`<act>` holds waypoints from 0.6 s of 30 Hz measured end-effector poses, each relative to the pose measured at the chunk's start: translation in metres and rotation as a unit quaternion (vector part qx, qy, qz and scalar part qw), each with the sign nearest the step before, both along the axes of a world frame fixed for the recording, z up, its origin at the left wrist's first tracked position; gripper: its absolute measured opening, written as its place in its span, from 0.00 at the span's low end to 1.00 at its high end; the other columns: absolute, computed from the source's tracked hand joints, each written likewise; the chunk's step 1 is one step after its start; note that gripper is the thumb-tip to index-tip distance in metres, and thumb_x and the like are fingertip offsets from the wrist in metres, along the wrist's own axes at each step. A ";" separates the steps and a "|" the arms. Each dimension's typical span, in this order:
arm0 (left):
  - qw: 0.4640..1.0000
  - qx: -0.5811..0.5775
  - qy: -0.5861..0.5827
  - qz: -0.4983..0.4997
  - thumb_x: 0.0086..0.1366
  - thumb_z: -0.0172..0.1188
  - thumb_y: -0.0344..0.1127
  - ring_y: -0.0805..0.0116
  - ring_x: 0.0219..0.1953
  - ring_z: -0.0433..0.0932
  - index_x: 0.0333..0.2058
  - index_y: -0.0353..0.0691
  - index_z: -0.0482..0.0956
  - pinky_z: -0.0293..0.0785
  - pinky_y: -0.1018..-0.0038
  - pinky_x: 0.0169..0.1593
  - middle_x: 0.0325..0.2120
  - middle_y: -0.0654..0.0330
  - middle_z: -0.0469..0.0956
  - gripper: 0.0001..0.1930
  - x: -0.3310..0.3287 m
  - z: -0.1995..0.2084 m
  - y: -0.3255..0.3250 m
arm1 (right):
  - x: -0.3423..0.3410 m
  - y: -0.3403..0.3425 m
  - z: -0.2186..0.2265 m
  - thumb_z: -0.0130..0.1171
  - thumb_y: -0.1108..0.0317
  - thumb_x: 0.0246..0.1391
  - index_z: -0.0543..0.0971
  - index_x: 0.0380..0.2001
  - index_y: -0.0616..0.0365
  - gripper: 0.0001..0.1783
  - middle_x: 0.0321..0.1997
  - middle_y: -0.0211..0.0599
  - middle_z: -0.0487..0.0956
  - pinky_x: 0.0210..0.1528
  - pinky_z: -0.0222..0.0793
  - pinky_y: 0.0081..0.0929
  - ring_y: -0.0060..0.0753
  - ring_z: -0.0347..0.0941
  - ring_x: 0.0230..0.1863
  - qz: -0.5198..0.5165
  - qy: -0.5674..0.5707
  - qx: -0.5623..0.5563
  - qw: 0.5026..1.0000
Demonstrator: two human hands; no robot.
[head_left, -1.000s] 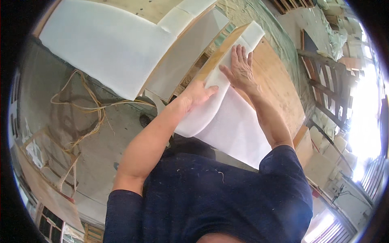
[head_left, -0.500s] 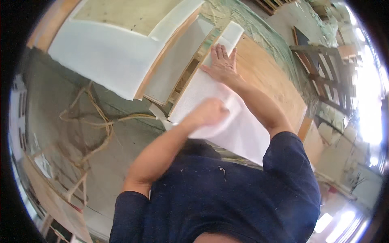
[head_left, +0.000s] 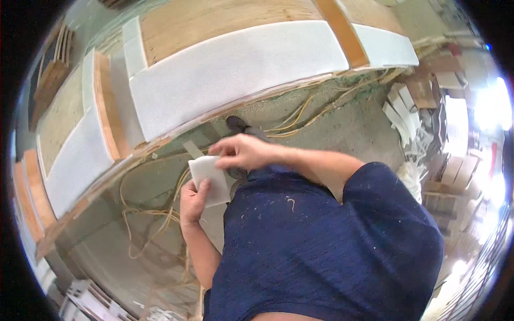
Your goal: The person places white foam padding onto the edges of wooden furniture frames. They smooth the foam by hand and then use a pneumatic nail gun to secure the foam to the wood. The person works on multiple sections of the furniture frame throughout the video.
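Observation:
My left hand (head_left: 194,202) grips a small rectangular white foam sheet (head_left: 214,190), its thumb flat on the face, in front of my waist. Over the sheet's upper corner, my right hand (head_left: 243,152) has curled fingers. Whatever sits between those fingertips, if anything, is too small to make out. A narrow pale strip (head_left: 193,148) shows just above the sheet's top edge; I cannot tell whether it joins the sheet. Beyond my hands, a long curved wooden panel (head_left: 214,24) carries a band of white foam sheet (head_left: 241,56) along its near edge.
Wooden dividers (head_left: 107,107) stand up from the panel. Yellowish hoses (head_left: 152,213) loop over the floor at left. White curved offcuts (head_left: 401,112) and boxes (head_left: 452,166) are piled at right. My shoe (head_left: 235,124) shows under the panel's edge.
My view has swung along the panel to the right. Both hands have left the large white sheet on the panel and come together in front of me over a small white foam piece.

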State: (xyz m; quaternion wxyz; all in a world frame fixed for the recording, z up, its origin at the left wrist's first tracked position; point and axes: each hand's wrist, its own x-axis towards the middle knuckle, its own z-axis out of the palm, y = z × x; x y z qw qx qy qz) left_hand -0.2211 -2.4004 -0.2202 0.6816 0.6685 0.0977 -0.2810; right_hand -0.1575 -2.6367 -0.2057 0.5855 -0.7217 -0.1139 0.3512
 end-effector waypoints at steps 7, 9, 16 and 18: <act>0.992 -0.060 -0.028 -0.104 0.63 0.59 0.34 0.78 0.33 0.76 0.43 0.32 0.77 0.73 0.77 0.39 0.33 0.63 0.80 0.13 0.032 0.037 -0.074 | 0.014 -0.072 0.044 0.60 0.65 0.53 0.78 0.36 0.65 0.13 0.27 0.30 0.79 0.35 0.69 0.23 0.19 0.71 0.32 -0.145 -0.048 0.028 0.988; 0.986 -0.016 -0.039 -0.161 0.63 0.59 0.33 0.78 0.34 0.76 0.43 0.32 0.77 0.73 0.77 0.38 0.33 0.63 0.80 0.13 0.045 0.028 -0.102 | 0.056 -0.122 0.045 0.61 0.66 0.55 0.76 0.41 0.66 0.15 0.31 0.30 0.79 0.34 0.70 0.21 0.18 0.72 0.33 -0.220 -0.028 0.084 0.972; 0.984 -0.078 -0.015 -0.161 0.63 0.58 0.33 0.76 0.33 0.77 0.42 0.31 0.76 0.75 0.76 0.37 0.33 0.61 0.80 0.13 0.124 0.012 -0.251 | 0.282 -0.336 0.068 0.61 0.59 0.55 0.76 0.46 0.66 0.22 0.36 0.40 0.80 0.41 0.76 0.28 0.29 0.77 0.35 -0.313 -0.230 -0.060 0.919; 0.986 -0.095 0.013 -0.133 0.63 0.58 0.34 0.76 0.33 0.77 0.42 0.30 0.76 0.75 0.76 0.36 0.33 0.61 0.80 0.13 0.156 0.009 -0.307 | 0.359 -0.390 0.061 0.62 0.58 0.55 0.78 0.44 0.63 0.20 0.35 0.35 0.80 0.41 0.75 0.26 0.27 0.76 0.35 -0.302 -0.248 -0.005 0.920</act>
